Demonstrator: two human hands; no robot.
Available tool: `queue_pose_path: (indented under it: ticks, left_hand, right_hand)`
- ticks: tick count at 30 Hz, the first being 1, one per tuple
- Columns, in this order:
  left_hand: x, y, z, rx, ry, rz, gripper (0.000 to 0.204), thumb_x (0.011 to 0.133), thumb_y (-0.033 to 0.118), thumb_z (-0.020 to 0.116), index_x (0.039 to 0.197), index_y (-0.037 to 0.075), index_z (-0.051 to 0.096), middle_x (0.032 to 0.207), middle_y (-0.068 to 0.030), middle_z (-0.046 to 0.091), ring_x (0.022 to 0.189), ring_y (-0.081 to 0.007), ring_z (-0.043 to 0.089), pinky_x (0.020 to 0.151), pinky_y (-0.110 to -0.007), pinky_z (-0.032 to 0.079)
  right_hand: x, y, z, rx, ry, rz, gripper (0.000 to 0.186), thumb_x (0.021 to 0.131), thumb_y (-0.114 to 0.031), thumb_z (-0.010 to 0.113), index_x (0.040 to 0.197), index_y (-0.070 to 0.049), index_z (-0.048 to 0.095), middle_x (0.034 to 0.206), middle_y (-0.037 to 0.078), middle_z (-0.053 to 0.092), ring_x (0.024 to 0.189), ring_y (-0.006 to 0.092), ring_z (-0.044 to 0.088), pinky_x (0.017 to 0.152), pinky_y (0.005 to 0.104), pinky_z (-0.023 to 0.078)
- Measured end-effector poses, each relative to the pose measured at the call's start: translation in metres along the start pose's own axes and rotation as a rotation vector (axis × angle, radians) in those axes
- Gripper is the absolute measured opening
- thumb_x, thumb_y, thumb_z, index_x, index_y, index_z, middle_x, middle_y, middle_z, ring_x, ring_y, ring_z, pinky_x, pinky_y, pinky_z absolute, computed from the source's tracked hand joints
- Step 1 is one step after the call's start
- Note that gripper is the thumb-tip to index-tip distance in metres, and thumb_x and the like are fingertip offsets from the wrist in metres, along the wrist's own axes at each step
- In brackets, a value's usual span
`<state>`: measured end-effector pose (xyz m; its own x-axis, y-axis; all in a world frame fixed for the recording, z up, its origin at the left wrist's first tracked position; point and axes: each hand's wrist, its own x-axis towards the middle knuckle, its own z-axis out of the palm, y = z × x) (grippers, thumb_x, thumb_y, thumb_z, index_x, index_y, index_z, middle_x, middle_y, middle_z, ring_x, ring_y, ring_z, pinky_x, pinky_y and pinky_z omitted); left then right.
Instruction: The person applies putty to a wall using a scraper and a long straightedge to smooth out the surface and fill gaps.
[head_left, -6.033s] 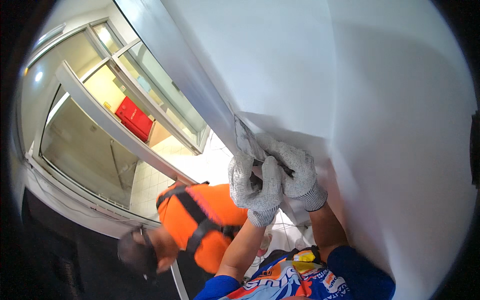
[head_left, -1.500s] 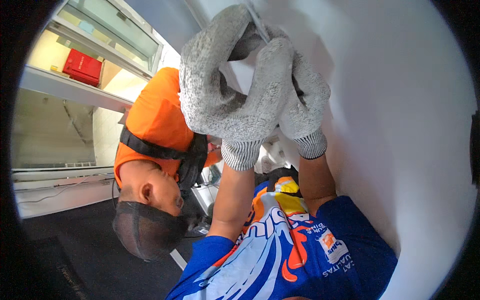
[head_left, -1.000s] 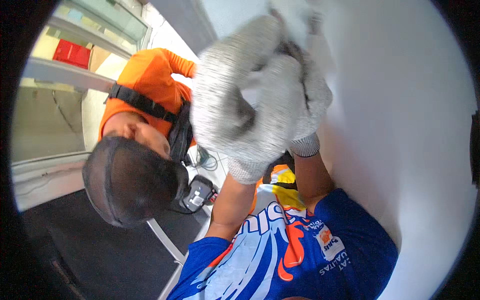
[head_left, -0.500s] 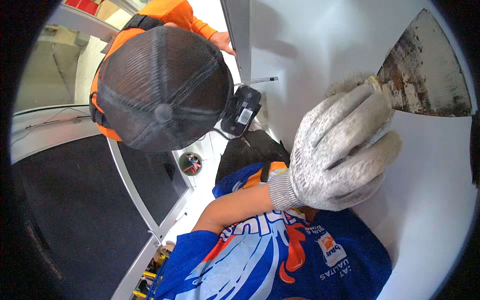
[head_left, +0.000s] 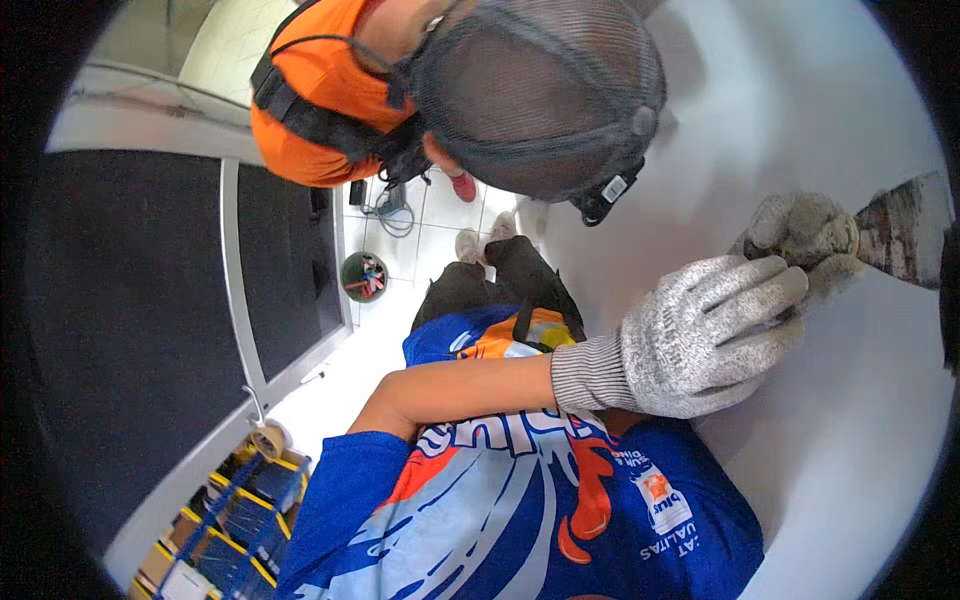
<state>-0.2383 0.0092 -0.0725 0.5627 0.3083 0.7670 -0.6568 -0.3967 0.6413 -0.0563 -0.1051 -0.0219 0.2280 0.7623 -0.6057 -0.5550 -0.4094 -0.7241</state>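
My right hand (head_left: 800,232), in a dirty grey glove, is closed around the handle end of a putty knife (head_left: 905,232). The wide, stained blade fans out toward the right, in front of a white wall. My left hand (head_left: 710,335), in a speckled grey-white glove, reaches across my body to just below the right one. Its fingers are bent and held together, partly overlapping the right hand in view. The left palm is hidden, so what it grips cannot be made out. My right forearm is mostly hidden behind the left glove.
A co-worker in an orange shirt (head_left: 320,100) and dark mesh cap (head_left: 540,95) leans in close. The white wall (head_left: 850,420) curves along the right. On the tiled floor stands a bucket (head_left: 364,277) of small items; a blue-yellow rack (head_left: 235,520) and dark glass panels (head_left: 140,330) are left.
The co-worker's head has shifted right, toward the wall. My right hand and the putty knife have come further into view, lower down; my left hand has dropped slightly and turned.
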Motion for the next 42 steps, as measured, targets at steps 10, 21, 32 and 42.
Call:
queue_pose_path:
  ticks: [10, 21, 32, 42]
  left_hand:
    - [-0.001, -0.003, 0.004, -0.022, 0.038, 0.041, 0.048, 0.07, 0.02, 0.07, 0.115, 0.006, 0.062, 0.133, -0.0204, 0.049, 0.118, -0.0386, 0.052, 0.091, -0.049, 0.046]
    - [0.0, -0.007, 0.007, -0.012, 0.052, 0.046, 0.047, 0.071, 0.019, 0.07, 0.115, 0.007, 0.062, 0.133, -0.02, 0.049, 0.118, -0.0381, 0.052, 0.091, -0.048, 0.046]
    - [0.013, -0.012, -0.019, 0.173, -0.088, -0.068, 0.048, 0.072, 0.017, 0.071, 0.117, 0.005, 0.063, 0.124, -0.0178, 0.057, 0.112, -0.0346, 0.057, 0.094, -0.045, 0.046]
    - [0.043, -0.04, -0.04, 0.206, 0.04, -0.1, 0.045, 0.079, -0.002, 0.061, 0.124, -0.004, 0.056, 0.127, -0.0179, 0.056, 0.119, -0.0288, 0.053, 0.104, -0.039, 0.039]
  right_hand:
    - [0.005, -0.071, -0.012, -0.203, -0.213, 0.662, 0.035, 0.09, -0.011, 0.062, 0.121, 0.004, 0.055, 0.111, 0.023, 0.063, 0.1, 0.0297, 0.067, 0.077, 0.0373, 0.063]
    - [0.012, 0.01, 0.024, -0.244, 0.177, -0.414, 0.042, 0.091, -0.017, 0.062, 0.126, 0.004, 0.052, 0.107, 0.018, 0.065, 0.09, 0.0217, 0.06, 0.072, 0.0319, 0.057]
    - [0.056, 0.076, 0.076, -0.147, 0.669, -1.193, 0.052, 0.092, -0.024, 0.063, 0.133, 0.004, 0.048, 0.102, 0.011, 0.067, 0.075, 0.0112, 0.054, 0.063, 0.0246, 0.05]
    - [0.081, 0.039, 0.086, -0.269, 0.851, -1.315, 0.055, 0.092, -0.025, 0.063, 0.137, 0.003, 0.047, 0.105, 0.01, 0.067, 0.071, 0.0091, 0.054, 0.063, 0.0236, 0.048]
